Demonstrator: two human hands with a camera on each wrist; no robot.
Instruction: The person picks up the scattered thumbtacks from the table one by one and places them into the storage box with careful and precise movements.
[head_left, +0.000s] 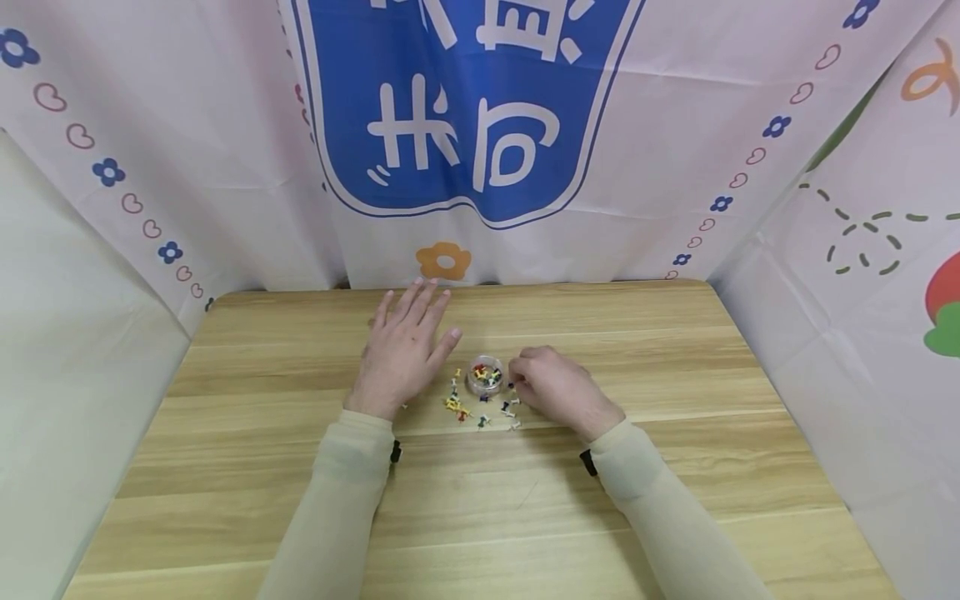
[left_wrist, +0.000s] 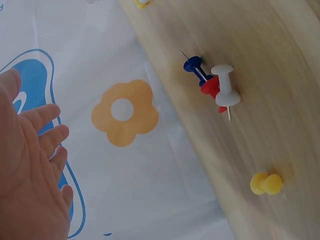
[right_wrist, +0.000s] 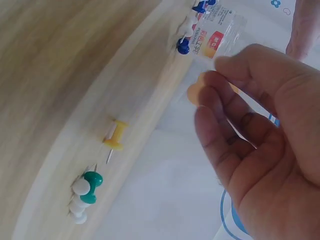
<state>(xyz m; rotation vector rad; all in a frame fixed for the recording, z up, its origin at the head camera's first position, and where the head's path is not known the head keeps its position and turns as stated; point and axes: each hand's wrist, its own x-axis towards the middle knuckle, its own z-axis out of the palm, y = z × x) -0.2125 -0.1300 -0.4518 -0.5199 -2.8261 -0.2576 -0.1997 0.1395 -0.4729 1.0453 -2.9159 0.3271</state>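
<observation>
A clear round plastic box [head_left: 485, 376] of push pins stands between my hands, with several coloured pins inside. Its printed label shows on the clear wall [right_wrist: 222, 37] in the right wrist view. Loose push pins [head_left: 453, 404] lie around its near side. My left hand [head_left: 403, 354] extends left of the box, fingers straight and spread, holding nothing. My right hand [head_left: 558, 387] is just right of the box beside a few pins, its fingers curled and thumb close to the index fingertip [right_wrist: 212, 77]. No pin shows between them, but the fingertips partly hide that spot.
A wooden table [head_left: 480, 517] bears everything. White printed cloth [head_left: 225, 167] hangs behind its far edge and at the sides. White and green pins [right_wrist: 85, 192] and a yellow pin [right_wrist: 116, 135] lie scattered. Blue, red and white pins [left_wrist: 212, 82] lie clustered near another yellow pin [left_wrist: 266, 184].
</observation>
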